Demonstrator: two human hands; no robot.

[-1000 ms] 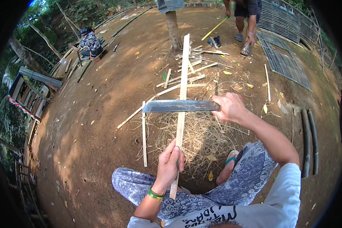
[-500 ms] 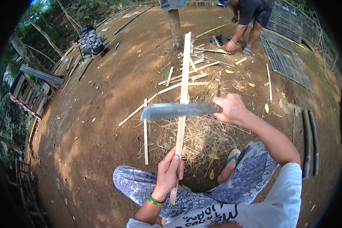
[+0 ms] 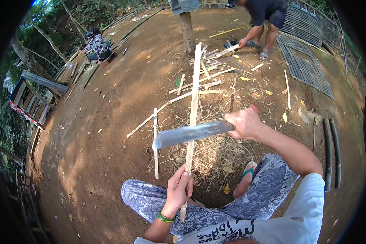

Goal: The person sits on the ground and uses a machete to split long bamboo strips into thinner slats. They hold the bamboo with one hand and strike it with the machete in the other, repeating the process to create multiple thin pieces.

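My left hand point(image 3: 178, 190) is closed around the lower part of a long, pale bamboo strip point(image 3: 194, 103), which points up and away from me. In my right hand point(image 3: 245, 123) is the handle of a machete point(image 3: 191, 133). Its broad blade, a little blurred, reaches leftward across the strip at about mid-length; whether the edge touches the strip I cannot tell. Below the blade lies a heap of thin shavings point(image 3: 215, 158) on the ground between my legs.
Several cut strips point(image 3: 207, 83) lie scattered beyond the heap, near a tree trunk point(image 3: 187, 32). A co-worker point(image 3: 268, 18) bends over them holding a strip; another person point(image 3: 96, 44) crouches far left. Dark bamboo poles point(image 3: 328, 154) and a slatted panel point(image 3: 309, 69) lie at right.
The machete has come down along the strip toward me, its blade more tilted. My left hand and the strip have shifted slightly lower. The co-worker has raised a strip from the ground.
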